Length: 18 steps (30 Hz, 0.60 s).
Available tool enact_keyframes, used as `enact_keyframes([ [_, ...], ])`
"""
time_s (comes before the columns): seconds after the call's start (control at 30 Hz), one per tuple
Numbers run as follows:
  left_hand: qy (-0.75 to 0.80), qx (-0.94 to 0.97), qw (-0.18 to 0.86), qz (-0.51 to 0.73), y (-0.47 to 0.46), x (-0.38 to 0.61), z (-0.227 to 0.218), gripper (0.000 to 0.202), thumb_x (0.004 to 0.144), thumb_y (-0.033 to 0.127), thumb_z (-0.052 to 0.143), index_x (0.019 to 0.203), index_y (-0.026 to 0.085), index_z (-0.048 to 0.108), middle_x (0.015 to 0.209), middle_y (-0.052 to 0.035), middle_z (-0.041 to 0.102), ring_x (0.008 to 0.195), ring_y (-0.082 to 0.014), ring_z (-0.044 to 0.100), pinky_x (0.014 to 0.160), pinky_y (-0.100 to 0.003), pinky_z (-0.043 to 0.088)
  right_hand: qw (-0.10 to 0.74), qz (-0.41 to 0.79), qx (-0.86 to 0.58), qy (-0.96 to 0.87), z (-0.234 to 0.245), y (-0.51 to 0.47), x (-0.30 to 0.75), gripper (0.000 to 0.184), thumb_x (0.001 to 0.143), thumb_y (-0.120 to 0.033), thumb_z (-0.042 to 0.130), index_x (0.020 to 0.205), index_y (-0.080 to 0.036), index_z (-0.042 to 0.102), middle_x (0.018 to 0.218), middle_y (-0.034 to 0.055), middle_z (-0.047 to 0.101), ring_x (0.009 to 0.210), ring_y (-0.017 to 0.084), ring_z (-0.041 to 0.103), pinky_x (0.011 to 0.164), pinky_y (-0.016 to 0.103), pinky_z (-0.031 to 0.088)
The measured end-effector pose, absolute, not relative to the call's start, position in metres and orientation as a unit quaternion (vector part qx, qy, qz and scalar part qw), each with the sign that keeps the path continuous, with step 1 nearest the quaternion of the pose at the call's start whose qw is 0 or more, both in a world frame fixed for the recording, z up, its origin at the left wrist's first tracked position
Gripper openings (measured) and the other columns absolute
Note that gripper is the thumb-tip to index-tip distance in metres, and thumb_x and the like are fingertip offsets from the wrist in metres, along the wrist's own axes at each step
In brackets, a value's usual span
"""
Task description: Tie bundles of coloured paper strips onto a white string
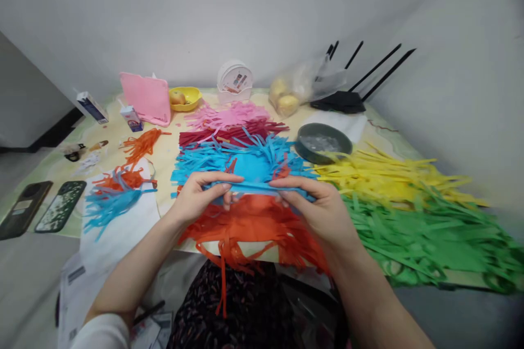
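Observation:
Both my hands pinch a narrow blue folded strip of tissue-like sheet (257,186), stretched level between them. My left hand (204,192) grips its left end with thumb and forefinger, and my right hand (317,196) does the same on the right. Just behind the strip lies a pile of blue fringed sheets (249,163). Orange fringed sheets (249,218) spread beneath and in front of my hands, some strands hanging over the table edge. Finished-looking tassels, a blue and orange one (112,204) and an orange one (143,144), lie to the left.
Crimson (221,137) and pink fringes (233,115) lie farther back. Yellow (393,177) and green fringes (426,234) cover the right side, near a dark bowl (303,147). Two phones (61,207) rest at left. A pink tablet case (145,97) and black router (339,101) stand at the back.

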State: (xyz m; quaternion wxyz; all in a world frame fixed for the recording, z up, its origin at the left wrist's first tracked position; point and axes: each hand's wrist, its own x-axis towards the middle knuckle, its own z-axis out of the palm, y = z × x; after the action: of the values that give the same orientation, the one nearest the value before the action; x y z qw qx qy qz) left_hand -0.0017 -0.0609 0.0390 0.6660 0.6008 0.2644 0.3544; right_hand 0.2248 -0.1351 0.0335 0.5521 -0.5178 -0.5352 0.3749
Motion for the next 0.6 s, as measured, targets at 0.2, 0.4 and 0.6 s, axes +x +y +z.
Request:
enact_keyframes([
  [0.2,0.226,0.600,0.671,0.373,-0.062,-0.005,0.034,0.021,0.085,0.033,0.068,0.094,0.016,0.078,0.067,-0.0044,0.068,0.068,-0.0170,0.067,0.070,-0.030,0.053,0.582,0.406,-0.459,-0.535,0.030,-0.135,0.225,0.013,0.082,-0.021,0.067,0.083,-0.026,0.078,0.072,0.0001,0.071,0.062,0.012,0.063,0.059,0.021,0.050],
  [0.4,0.227,0.676,0.600,0.364,-0.062,-0.005,0.037,0.023,0.086,0.035,0.066,0.088,0.015,0.077,0.070,-0.0060,0.071,0.068,-0.0162,0.066,0.069,-0.026,0.051,0.549,0.356,-0.467,-0.594,0.033,-0.134,0.229,0.014,0.086,-0.029,0.065,0.080,-0.023,0.076,0.073,0.0011,0.071,0.069,0.015,0.065,0.064,0.024,0.051],
  [0.6,0.333,0.797,0.385,0.324,-0.064,-0.002,0.046,0.025,0.087,0.028,0.062,0.110,0.019,0.070,0.105,-0.0056,0.074,0.083,-0.0160,0.070,0.076,-0.024,0.051,0.448,0.184,-0.570,-0.663,0.043,-0.139,0.225,0.020,0.088,-0.028,0.061,0.104,-0.023,0.072,0.103,0.0050,0.075,0.093,0.022,0.069,0.080,0.032,0.052],
])
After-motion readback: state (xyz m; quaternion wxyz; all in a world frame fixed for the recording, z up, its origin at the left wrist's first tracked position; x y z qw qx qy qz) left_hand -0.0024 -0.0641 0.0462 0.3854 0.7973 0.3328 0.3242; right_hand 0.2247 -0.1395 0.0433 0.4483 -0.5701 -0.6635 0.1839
